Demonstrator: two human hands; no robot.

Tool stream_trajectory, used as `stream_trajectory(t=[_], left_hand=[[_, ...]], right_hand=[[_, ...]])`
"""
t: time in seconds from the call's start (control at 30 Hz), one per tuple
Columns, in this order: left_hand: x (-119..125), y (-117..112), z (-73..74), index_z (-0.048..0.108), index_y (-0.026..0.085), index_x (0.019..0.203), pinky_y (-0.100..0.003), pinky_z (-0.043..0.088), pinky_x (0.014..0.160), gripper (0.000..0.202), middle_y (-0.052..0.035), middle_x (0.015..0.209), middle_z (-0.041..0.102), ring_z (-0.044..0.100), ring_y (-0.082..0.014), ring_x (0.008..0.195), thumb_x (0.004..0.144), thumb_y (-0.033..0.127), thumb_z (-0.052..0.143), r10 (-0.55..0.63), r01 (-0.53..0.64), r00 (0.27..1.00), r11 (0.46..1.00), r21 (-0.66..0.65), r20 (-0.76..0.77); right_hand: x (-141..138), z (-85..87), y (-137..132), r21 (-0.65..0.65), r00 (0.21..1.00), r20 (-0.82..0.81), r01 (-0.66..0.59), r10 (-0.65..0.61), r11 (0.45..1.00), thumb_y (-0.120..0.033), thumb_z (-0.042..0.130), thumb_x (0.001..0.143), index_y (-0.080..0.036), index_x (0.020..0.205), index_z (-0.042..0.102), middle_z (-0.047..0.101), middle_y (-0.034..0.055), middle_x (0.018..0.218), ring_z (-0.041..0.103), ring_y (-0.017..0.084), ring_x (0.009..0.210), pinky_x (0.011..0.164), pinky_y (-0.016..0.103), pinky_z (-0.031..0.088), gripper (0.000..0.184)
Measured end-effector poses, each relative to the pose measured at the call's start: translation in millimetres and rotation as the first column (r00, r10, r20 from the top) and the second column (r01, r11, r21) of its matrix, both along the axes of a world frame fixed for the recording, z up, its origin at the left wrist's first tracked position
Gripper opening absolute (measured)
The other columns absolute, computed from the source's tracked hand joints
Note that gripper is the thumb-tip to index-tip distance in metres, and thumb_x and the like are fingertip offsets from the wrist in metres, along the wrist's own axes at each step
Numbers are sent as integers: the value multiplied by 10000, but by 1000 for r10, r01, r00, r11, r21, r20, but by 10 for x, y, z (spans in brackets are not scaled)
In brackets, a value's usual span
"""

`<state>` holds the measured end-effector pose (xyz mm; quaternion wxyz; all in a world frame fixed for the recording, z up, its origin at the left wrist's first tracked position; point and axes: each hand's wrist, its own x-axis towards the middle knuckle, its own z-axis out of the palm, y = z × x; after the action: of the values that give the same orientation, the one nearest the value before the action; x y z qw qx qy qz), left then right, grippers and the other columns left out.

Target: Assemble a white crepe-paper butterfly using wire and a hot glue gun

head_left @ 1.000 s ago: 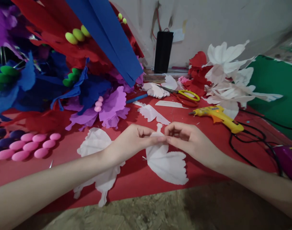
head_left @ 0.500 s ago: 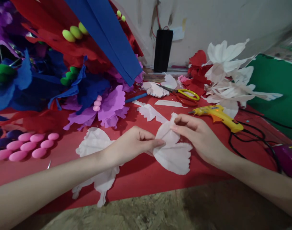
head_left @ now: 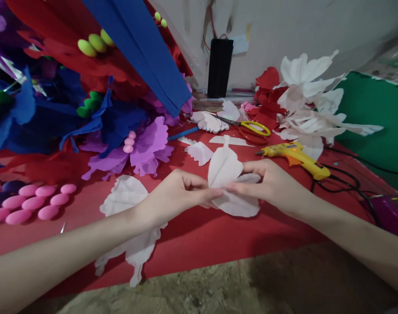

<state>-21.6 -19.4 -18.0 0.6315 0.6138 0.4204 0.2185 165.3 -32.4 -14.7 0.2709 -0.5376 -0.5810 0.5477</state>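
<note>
The right hand (head_left: 267, 181), which half a second ago pinches the stem end of the white petal (head_left: 223, 163), now grips it lower down, its thumb back near that of the left hand (head_left: 185, 192). The stem now stands free above both hands, overlapping the strip (head_left: 241, 141) behind, and the petal hides the lower right tip of the scrap (head_left: 199, 152). The scalloped lobe, earlier spread toward the lower right, no longer shows spread out, and the lower edge sits higher.
</note>
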Motion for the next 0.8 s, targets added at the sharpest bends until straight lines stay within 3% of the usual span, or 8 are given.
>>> stream_trajectory(t=[0.1, 0.23, 0.43, 0.63, 0.8], left_hand=[[-13, -12, -4, 635, 171, 470, -163, 412, 513, 264, 56, 449, 562, 511, -71, 491, 718, 261, 650, -10, 10, 1000, 999, 31, -12], [-26, -15, 1, 675, 168, 505, -157, 432, 530, 222, 44, 477, 604, 532, -69, 504, 709, 255, 665, 28, -27, 999, 998, 55, -15], [-16, 35, -19, 726, 166, 650, -193, 539, 647, 99, 11, 621, 717, 657, -98, 603, 721, 216, 679, 130, -119, 988, 986, -113, 88], [-47, 37, -34, 731, 173, 623, -190, 544, 657, 74, 14, 602, 717, 658, -97, 583, 681, 170, 686, 111, -87, 977, 987, -137, 183], [-34, 14, 19, 707, 165, 584, -197, 517, 623, 125, 6, 582, 692, 622, -105, 570, 693, 195, 652, -8, 14, 997, 996, -83, 75]], right_hand=[[1, 5, -5, 17, 1000, 16, 6, -6, 1000, -371, 698, 583, -118, 755, 682, 621, 26, 686, 509, 64, 563, 474, 147, 366, 307], [63, 68, 21, 119, 998, 64, 6, -13, 993, -378, 712, 596, -126, 583, 618, 498, -14, 503, 404, 32, 456, 410, 144, 286, 269], [213, 139, 80, 254, 995, 58, 63, -80, 965, -366, 727, 599, -142, 598, 629, 512, -8, 529, 420, 35, 473, 429, 151, 316, 244], [207, 128, 100, 255, 994, 110, -55, 28, 965, -392, 680, 647, -135, 626, 604, 548, 9, 623, 480, 50, 549, 473, 142, 377, 269], [151, 40, 60, 114, 1000, 20, -14, 11, 993, -459, 654, 678, -127, 725, 586, 579, 22, 698, 501, 59, 580, 488, 156, 398, 343]])
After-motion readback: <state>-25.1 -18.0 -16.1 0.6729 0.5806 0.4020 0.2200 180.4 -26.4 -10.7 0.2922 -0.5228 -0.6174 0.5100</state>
